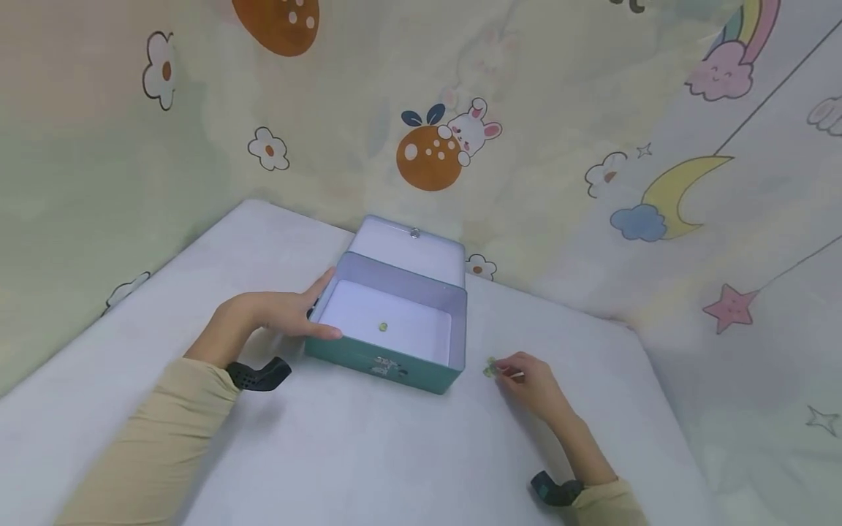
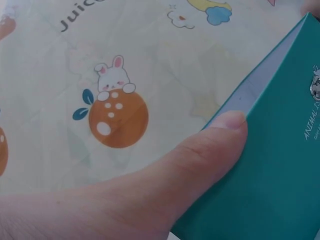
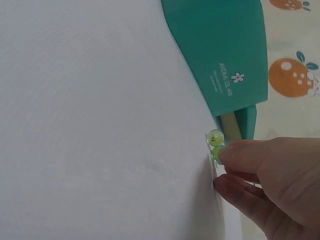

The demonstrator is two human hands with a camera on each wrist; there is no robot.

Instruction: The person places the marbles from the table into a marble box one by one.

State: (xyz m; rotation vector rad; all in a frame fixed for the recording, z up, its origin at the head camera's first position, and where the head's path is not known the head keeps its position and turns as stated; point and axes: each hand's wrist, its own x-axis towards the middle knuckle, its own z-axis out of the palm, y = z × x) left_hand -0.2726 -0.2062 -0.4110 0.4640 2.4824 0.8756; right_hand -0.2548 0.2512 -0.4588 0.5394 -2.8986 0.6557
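Note:
A teal metal box [image 1: 387, 365] stands on the table with its lid [image 1: 408, 253] raised at the back. One small green marble [image 1: 384, 327] lies on the white bottom inside. My left hand [image 1: 283, 313] holds the box at its left end, the thumb [image 2: 220, 135] lying over the front rim and the other fingers along the side. To the right of the box, my right hand [image 1: 531, 383] pinches a clear green marble [image 3: 218, 154] between thumb and fingertips, low over the table. Another green marble [image 3: 215, 137] sits right beside it.
The white table [image 1: 421, 446] extends around the box. Behind it rises a wall covering [image 1: 329, 95] printed with fruit, rabbits and flowers, close to the raised lid. Dark wrist devices [image 1: 259, 375] sit on both forearms.

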